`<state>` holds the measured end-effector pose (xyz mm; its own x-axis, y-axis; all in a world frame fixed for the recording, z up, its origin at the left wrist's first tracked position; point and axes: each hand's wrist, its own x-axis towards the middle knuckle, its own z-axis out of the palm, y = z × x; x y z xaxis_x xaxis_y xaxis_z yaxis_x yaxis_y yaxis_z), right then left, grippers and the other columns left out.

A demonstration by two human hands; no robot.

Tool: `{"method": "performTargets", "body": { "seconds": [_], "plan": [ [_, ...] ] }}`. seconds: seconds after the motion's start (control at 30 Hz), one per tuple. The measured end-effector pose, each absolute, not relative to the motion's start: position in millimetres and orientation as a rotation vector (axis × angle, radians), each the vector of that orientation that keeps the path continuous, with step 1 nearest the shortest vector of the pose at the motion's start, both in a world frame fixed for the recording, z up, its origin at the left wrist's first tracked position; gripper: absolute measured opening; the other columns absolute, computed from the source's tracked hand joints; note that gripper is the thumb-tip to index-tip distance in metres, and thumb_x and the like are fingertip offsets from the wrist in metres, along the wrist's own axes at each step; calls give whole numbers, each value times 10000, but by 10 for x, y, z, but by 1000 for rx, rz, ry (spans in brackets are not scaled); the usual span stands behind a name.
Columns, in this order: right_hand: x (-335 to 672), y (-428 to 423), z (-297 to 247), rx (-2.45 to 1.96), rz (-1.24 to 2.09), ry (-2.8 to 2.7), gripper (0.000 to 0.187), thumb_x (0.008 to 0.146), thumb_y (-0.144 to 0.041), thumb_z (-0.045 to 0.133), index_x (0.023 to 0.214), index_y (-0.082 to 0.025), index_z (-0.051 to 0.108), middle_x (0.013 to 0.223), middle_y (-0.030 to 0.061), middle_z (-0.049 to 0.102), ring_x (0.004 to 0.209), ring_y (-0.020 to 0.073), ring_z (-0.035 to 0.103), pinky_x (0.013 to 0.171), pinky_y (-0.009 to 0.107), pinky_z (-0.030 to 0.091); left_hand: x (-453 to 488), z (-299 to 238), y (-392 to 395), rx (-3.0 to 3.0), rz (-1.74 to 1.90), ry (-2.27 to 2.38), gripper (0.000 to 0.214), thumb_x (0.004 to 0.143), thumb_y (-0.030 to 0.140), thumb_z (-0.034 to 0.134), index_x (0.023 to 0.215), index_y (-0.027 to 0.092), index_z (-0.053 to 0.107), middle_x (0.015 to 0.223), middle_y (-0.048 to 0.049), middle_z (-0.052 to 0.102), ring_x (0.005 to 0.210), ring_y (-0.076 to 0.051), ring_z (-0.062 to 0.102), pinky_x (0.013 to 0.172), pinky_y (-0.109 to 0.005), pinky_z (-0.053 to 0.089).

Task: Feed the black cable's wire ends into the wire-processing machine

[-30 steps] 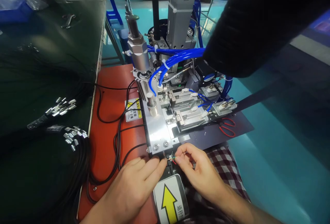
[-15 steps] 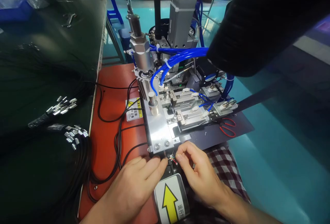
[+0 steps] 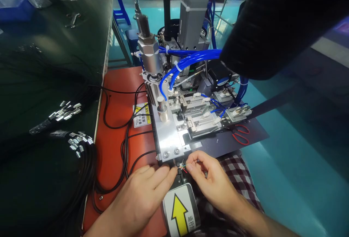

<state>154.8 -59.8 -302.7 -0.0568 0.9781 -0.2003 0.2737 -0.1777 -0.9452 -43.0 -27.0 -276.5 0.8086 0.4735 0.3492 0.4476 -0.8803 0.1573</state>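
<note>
At the near edge of the machine (image 3: 169, 137), between the two hands, lie thin wires (image 3: 184, 167), red and green among them, fanned loosely apart. They look light, soft and springy, easy to bend and probably easy to nick or snap at the ends. Being so fine, they would best be taken singly, close to the tip, with a light pinch.

The right hand (image 3: 211, 178) has thumb and forefinger pinched together on the wires, seemingly at the green one. The left hand (image 3: 144, 191) lies palm down from the other side, its fingertips just beside the wires' inner end; whether it grips anything there is hidden by its own fingers.

Just below the wires is a plate (image 3: 178, 208) with a yellow arrow. Above them, the machine's metal edge with two bolts (image 3: 171, 152) leaves little room for the fingers. To the right, red-handled scissors (image 3: 240, 132) lie well apart from the hands. Blue hoses (image 3: 196, 55) arch over the machine, and a dark tube (image 3: 251, 40) blocks the upper right of the view. On the left, black cables (image 3: 125, 142) loop across the red base (image 3: 117, 109), and metal-tipped bundles (image 3: 81, 142) lie beyond it.
</note>
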Motion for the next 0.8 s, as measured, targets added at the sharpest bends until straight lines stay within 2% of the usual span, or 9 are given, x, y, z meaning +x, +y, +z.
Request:
{"method": "performTargets", "body": {
  "seconds": [0.33, 0.5, 0.7, 0.8],
  "plan": [
    [1552, -578, -2997, -1589, 1167, -1519, 133, 889, -200, 484, 765, -200, 532, 683, -22, 521, 555, 121, 448, 501, 243, 348, -436, -2773, -280, 2922, 591, 751, 286, 954, 75, 334, 1121, 60, 565, 754, -48, 654, 560, -153, 543, 471, -277, 451],
    [1559, -584, -2976, -1555, 1174, -1470, 96, 885, -220, 500, 817, -194, 563, 714, -12, 543, 562, 122, 477, 499, 232, 387, -453, -2796, -284, 2904, 567, 736, 278, 938, 69, 366, 1135, 50, 561, 749, -54, 651, 555, -160, 537, 464, -284, 455],
    [1597, -613, -3012, -1417, 791, -1812, 104, 911, -159, 471, 839, -200, 535, 771, 13, 568, 676, 159, 538, 626, 287, 419, -467, -2811, -294, 2880, 573, 725, 277, 932, 69, 387, 1152, 46, 554, 763, -57, 651, 579, -168, 548, 487, -295, 476],
    [1618, -615, -3016, -1331, 609, -1960, 101, 912, -134, 470, 888, -186, 553, 782, 33, 592, 680, 171, 545, 632, 307, 407, -459, -2811, -290, 2873, 553, 730, 278, 935, 75, 392, 1160, 52, 554, 779, -60, 657, 593, -169, 556, 498, -295, 481]
  ]
}}
